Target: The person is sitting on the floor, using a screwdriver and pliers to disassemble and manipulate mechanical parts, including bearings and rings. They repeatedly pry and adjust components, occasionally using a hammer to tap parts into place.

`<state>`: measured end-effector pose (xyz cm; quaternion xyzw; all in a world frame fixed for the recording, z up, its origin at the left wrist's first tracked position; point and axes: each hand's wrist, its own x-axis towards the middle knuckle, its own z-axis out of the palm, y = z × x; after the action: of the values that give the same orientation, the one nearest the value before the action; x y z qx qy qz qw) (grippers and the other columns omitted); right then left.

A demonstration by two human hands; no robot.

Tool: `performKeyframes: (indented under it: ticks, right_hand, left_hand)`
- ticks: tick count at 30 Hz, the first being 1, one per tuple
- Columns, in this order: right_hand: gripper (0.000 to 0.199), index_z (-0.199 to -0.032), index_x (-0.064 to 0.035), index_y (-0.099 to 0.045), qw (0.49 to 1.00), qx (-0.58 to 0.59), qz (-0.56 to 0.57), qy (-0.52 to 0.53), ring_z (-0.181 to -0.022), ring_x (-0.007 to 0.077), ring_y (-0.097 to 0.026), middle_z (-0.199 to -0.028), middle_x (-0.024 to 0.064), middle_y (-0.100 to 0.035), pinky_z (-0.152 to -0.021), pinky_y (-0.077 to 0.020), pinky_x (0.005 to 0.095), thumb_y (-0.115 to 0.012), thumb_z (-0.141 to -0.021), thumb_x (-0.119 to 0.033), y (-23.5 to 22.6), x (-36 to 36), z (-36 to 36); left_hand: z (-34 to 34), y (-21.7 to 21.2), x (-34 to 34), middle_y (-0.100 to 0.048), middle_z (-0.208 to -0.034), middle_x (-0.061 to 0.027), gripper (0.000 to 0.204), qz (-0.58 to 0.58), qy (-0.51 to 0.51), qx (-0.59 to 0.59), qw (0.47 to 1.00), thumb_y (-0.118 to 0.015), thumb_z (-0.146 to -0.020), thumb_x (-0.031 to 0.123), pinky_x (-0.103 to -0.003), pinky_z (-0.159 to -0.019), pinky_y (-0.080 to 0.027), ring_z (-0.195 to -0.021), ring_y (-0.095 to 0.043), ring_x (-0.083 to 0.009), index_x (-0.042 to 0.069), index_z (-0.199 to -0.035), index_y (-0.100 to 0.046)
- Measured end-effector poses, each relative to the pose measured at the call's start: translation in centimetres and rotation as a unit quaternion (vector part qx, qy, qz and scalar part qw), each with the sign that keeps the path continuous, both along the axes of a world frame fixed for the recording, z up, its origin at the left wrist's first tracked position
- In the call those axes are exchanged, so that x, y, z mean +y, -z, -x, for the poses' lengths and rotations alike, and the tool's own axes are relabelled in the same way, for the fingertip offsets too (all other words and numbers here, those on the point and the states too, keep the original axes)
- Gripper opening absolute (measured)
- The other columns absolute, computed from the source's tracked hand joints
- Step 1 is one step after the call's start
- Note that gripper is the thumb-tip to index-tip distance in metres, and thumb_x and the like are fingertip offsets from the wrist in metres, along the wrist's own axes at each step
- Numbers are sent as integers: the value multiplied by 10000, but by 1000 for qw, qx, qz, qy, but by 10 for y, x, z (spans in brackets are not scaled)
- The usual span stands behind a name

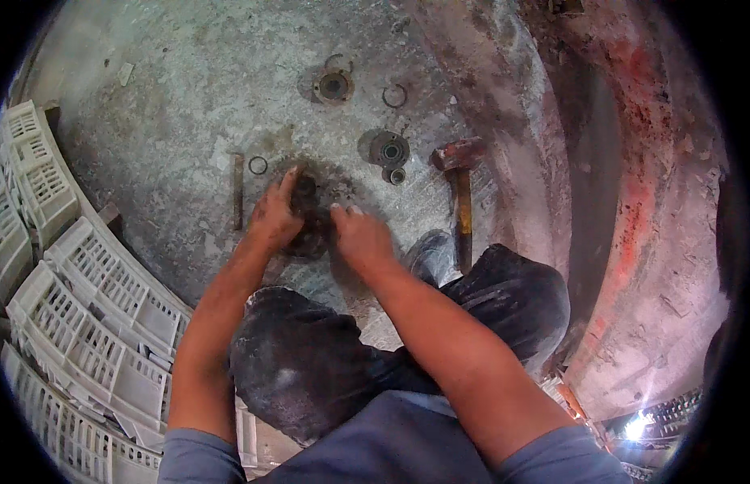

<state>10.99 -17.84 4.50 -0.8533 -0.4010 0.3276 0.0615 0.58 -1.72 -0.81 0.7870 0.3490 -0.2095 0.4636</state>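
Observation:
On the stained concrete floor, between my knees and the loose parts, stands a dark, greasy round metal part (305,187). My left hand (276,214) grips its left side, index finger stretched along it and the other fingers curled. My right hand (363,239) is closed at the part's right side, fingertips by its dark edge; what those fingers hold is too dark to make out. Just left of my left hand lie a thin metal ring (258,165) and a narrow rusty bar (238,192). The lower portion of the dark part blends into shadow.
Right of my hands lies a hammer (462,161) with a yellow-and-dark handle. Farther off are two flanged round parts (334,86) (389,150), a small ring-shaped piece (397,176) and an open snap ring (395,96). White slatted crates (92,347) line the left; a large reddish curved body (633,242) bounds the right.

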Motion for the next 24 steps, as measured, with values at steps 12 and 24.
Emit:
performKeyframes:
  ticks: [12, 24]
  right_hand:
    - [247, -1142, -123, -562, 997, 68, 25, 21, -857, 405, -668, -983, 189, -671, -718, -539, 482, -450, -923, -131, 14, -3, 5]
    - [304, -1191, -129, -565, 997, 69, 15, 14, -841, 396, -667, -999, 176, -669, -691, -531, 490, -502, -894, -142, 15, 3, 5]
  left_hand:
    - [-1, 10, -2, -553, -1248, -216, 780, -4, -9, -56, 998, -662, -766, 124, -480, -1011, -430, -1182, -515, -427, 218, -1470, -339]
    - [-1, 3, -2, -545, -1304, -210, 801, -2, 3, -29, 1000, -701, -753, 112, -461, -1002, -448, -1197, -526, -410, 144, -1465, -335]
